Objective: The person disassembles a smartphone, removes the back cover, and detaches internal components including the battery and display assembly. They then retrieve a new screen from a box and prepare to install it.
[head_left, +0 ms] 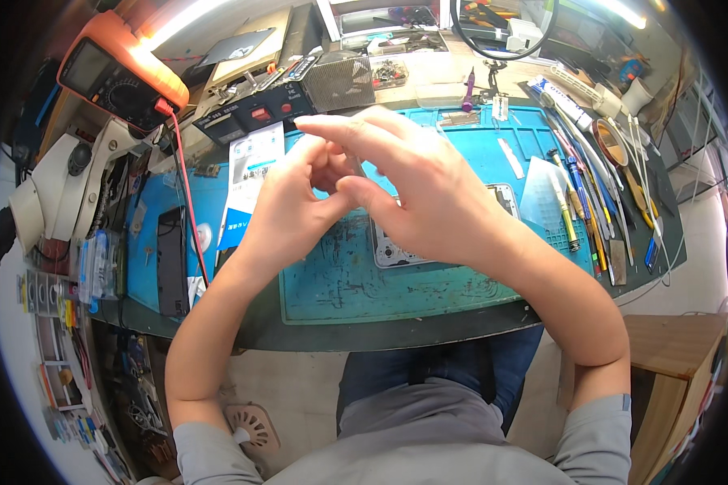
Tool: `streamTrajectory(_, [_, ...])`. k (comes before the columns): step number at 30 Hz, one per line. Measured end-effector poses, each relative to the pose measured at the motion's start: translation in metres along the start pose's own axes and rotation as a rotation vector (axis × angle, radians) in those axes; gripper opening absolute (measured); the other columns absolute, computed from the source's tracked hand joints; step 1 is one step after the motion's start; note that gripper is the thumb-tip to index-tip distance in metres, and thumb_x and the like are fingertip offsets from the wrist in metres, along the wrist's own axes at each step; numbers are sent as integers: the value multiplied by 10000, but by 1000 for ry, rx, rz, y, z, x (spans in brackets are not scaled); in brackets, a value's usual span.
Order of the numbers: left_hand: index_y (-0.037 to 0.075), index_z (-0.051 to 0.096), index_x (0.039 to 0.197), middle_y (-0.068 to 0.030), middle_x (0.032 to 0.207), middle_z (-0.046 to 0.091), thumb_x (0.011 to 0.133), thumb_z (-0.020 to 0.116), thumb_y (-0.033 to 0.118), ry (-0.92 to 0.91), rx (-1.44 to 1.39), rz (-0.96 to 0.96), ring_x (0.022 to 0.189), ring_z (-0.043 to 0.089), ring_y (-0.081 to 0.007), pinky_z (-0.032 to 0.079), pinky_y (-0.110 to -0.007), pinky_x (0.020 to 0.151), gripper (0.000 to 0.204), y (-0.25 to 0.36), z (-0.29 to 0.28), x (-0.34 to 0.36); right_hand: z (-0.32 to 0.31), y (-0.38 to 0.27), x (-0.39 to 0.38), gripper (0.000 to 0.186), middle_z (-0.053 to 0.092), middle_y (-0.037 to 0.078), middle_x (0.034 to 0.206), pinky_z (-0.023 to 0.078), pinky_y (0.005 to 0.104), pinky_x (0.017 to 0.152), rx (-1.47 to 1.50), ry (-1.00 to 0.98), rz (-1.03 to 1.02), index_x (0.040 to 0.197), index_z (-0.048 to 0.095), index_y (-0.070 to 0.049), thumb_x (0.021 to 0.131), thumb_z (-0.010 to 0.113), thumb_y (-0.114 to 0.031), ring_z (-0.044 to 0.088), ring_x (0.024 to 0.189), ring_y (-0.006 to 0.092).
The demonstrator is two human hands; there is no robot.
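My left hand (293, 190) and my right hand (425, 182) meet above the blue-green work mat (356, 299). The left fingers are curled inward. My right hand arches over them, its index finger reaching across to the left and its thumb close to the left thumb. Whatever lies between the fingers is hidden or too small to name. Under my right hand lies an opened phone frame (396, 255) with a silver rim, partly covered by the hand and wrist.
A dark phone screen panel (171, 259) lies at the left, near a red cable (188, 194) from an orange multimeter (121, 77). Tweezers, brushes and other tools (594, 194) crowd the right side. A power unit (259, 113) stands behind; a purple screwdriver (468, 90) is farther back.
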State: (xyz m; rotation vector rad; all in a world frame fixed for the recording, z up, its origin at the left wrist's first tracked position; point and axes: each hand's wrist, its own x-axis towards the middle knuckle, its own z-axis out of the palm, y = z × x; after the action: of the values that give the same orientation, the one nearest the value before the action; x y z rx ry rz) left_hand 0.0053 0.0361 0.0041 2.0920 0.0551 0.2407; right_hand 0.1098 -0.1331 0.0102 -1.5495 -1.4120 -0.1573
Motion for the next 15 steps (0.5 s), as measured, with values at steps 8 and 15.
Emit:
streamTrajectory(8, [18, 508, 1343, -88, 1116, 659, 911, 749, 122, -16, 58, -5, 1025, 647, -189, 536, -334, 898, 506, 6, 3, 0, 3, 4, 0, 573, 608, 104, 936, 542, 361, 746, -35, 51, -45, 1406, 590, -116, 853, 701, -18, 634, 817, 264])
streamTrajectory(15, [11, 548, 1262, -85, 999, 655, 901, 729, 88, -10, -42, 158, 903, 643, -189, 526, -323, 829, 411, 11, 12, 1, 2, 8, -1, 581, 604, 106, 909, 530, 370, 743, 106, 14, 10, 1415, 576, -118, 855, 713, -45, 622, 843, 275])
